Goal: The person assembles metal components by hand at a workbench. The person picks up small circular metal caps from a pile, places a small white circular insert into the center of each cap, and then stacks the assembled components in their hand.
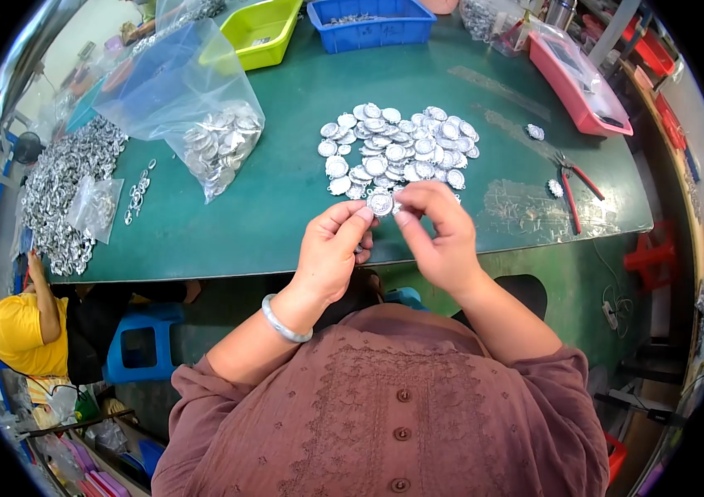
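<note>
Near the front edge of the green table (285, 166), my left hand (329, 250) pinches a round silver medallion (380, 204) between thumb and fingers. My right hand (441, 240) is closed in a pinch beside the medallion's right edge. A small silver bit shows at its fingertips, too hidden to name. Just beyond both hands lies a spread heap of similar silver medallions (397, 151), several with small loops on their rims. To the right rest red-handled pliers (569, 184), with single medallions close by.
A clear plastic bag (165, 83) of medallions stands left, near a large silver heap (66, 195). Green (265, 33), blue (372, 31) and pink (575, 87) trays line the far side. A person in yellow (29, 335) sits left, by a blue stool (138, 348).
</note>
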`<state>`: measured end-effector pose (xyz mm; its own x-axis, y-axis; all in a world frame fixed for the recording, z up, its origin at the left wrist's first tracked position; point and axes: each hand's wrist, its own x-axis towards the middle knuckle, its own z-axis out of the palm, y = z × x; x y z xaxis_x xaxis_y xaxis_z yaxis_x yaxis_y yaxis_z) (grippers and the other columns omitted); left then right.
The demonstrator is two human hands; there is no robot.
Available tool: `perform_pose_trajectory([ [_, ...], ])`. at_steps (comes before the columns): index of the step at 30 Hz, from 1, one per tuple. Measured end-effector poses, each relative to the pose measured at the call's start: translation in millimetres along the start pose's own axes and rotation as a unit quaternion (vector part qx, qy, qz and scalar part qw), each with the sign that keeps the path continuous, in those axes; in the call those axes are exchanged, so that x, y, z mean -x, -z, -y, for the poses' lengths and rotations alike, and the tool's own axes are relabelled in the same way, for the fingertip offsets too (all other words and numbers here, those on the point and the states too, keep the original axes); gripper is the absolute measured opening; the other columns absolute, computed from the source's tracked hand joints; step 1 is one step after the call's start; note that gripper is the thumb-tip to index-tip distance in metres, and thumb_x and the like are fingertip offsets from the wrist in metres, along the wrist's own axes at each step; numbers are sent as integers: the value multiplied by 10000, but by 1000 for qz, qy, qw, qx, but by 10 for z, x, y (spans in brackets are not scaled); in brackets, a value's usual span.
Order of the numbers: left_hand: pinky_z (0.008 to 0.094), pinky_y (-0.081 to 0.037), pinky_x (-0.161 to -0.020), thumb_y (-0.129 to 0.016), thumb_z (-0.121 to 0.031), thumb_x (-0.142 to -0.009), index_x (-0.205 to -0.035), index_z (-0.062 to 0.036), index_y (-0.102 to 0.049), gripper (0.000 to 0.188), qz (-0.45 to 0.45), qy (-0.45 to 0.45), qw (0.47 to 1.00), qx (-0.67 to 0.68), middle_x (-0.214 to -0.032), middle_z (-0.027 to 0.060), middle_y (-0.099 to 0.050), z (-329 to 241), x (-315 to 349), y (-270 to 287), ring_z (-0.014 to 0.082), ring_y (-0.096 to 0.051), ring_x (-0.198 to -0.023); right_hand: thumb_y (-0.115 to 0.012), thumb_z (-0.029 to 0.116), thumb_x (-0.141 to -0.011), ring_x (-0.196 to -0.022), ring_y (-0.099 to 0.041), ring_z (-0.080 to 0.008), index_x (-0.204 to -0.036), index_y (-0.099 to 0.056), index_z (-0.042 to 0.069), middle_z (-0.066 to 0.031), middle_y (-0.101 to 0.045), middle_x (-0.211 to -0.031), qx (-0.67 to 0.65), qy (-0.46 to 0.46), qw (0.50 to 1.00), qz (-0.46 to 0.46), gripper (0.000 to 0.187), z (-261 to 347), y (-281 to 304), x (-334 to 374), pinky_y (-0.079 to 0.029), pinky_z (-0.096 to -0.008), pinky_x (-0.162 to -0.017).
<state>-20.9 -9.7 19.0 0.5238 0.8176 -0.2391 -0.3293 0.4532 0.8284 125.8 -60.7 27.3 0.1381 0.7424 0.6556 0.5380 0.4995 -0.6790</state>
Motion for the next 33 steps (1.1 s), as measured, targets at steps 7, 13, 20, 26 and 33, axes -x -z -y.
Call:
perform_pose_trajectory([
  [7, 185, -361, -490, -528, -108, -867, -958, -42, -580, 123, 56, -43, 993, -92, -808, 11, -583, -32, 38, 33, 47, -469, -621, -586, 52, -816, -702, -517, -57, -900, -594, -6, -2, -582, -805, -274, -317, 907, 49, 102, -3, 114, 14, -423, -200, -622],
  [13, 180, -373, -494, -507, -180, -891, -1061, -32, -558, 230, 20, -3, 999, -50, -792, 0, -572, -32, 87, -66, 50, -474, -621, -588, 42, -808, -662, -509, -50, -860, -595, 3, 8, -578, -761, -292, -331, 897, 17, 65, 43, 70, 28, -421, -189, -596],
  [20, 189, -377, -491, -378, -371, -931, -1169, -6, -470, 446, 120, 89, 982, 116, -808, 7, -542, 14, -2, 52, 67, -476, -634, -615, -27, -717, -656, -550, -196, -816, -604, 16, -79, -554, -759, -4, -10, 998, 59, 109, 162, 4, 5, -439, -278, -566],
  [26, 209, -367, -480, -336, -432, -924, -1166, 14, -466, 524, 161, 122, 956, 213, -855, 65, -524, -28, -13, 147, 118, -471, -643, -609, -42, -721, -668, -559, -182, -824, -599, 4, -76, -563, -763, 6, -55, 998, 23, 114, -13, 161, 28, -442, -255, -559],
  [33, 212, -368, -475, -297, -505, -910, -1142, 28, -493, 614, 174, 111, 959, 193, -840, 78, -527, -69, 25, 153, 134, -473, -646, -599, -48, -717, -652, -553, -199, -837, -589, 7, -83, -549, -770, 64, -62, 996, 20, 132, -168, 177, 86, -442, -269, -553],
])
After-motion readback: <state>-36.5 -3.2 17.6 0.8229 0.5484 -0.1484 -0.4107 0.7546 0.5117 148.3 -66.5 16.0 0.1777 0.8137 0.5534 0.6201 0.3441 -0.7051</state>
